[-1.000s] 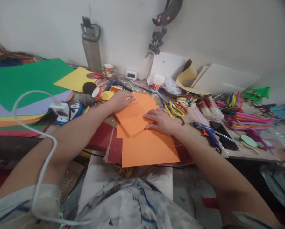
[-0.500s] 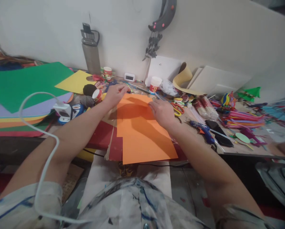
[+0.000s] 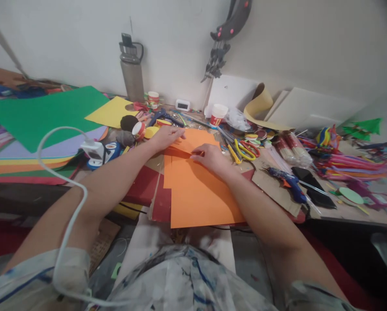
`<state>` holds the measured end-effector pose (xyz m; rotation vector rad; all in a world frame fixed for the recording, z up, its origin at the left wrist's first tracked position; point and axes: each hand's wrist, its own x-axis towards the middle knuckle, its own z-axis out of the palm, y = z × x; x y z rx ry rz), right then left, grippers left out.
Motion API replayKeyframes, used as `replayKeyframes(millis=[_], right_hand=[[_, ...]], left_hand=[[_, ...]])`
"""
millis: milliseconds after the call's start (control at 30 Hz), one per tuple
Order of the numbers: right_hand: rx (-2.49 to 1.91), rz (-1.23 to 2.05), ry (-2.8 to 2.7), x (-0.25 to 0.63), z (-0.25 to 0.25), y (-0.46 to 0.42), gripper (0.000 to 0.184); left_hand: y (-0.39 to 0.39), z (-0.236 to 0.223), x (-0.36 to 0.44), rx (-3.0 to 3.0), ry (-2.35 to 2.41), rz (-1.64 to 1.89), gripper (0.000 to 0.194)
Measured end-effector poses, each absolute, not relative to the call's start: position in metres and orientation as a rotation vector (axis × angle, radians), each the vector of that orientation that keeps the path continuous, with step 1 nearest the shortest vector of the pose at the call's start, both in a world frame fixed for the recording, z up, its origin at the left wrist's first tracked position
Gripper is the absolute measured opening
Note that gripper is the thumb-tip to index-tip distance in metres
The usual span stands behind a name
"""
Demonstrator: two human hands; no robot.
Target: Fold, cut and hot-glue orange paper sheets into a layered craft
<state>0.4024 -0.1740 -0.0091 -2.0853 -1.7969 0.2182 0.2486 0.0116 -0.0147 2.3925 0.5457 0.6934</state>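
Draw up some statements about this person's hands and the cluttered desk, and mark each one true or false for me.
1. The left hand and right hand are both at the orange paper. True.
2. The lilac sheet lies over the bright green sheet. False: the bright green sheet lies over the lilac sheet.
3. The grey bottle stands upright. True.
4. The black phone lies left of the orange paper. False: the black phone lies to its right.
5. The yellow-handled scissors lie to the right of the right hand. True.
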Motion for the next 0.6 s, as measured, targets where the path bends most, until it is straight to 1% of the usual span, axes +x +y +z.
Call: replayKeyframes(millis=[133, 200, 267, 367, 433, 533, 600], right_hand=[[-2.026, 0.319, -1.686, 0.417, -0.017, -0.173, 0.028], [-2.031, 0.316, -1.7, 0.421, -0.017, -0.174, 0.024], [-2.05, 0.251, -1.742, 0.422, -0.016, -0.174, 0.022], [-2.101, 0.101, -1.799, 0.422, -0.013, -0.174, 0.029], [-2.143, 0.044, -1.82, 0.423, -0.011, -0.175, 0.032], [-2.168, 0.016, -1.823, 0.426, -0.01, -0.175, 0.034], [-2.155, 0.014, -1.797, 0.428, -0.01, -0.175, 0.034]], left_hand=[[0.016, -0.02, 0.248, 2.389, 0.561, 0.677, 0.064], [0.018, -0.022, 0.249, 2.39, 0.535, 0.665, 0.065], [0.02, -0.022, 0.249, 2.382, 0.485, 0.651, 0.067], [0.019, -0.018, 0.248, 2.353, 0.372, 0.612, 0.07], [0.016, -0.013, 0.246, 2.353, 0.315, 0.558, 0.066], [0.01, -0.007, 0.244, 2.409, 0.287, 0.445, 0.049], [0.007, -0.008, 0.245, 2.478, 0.29, 0.38, 0.048]])
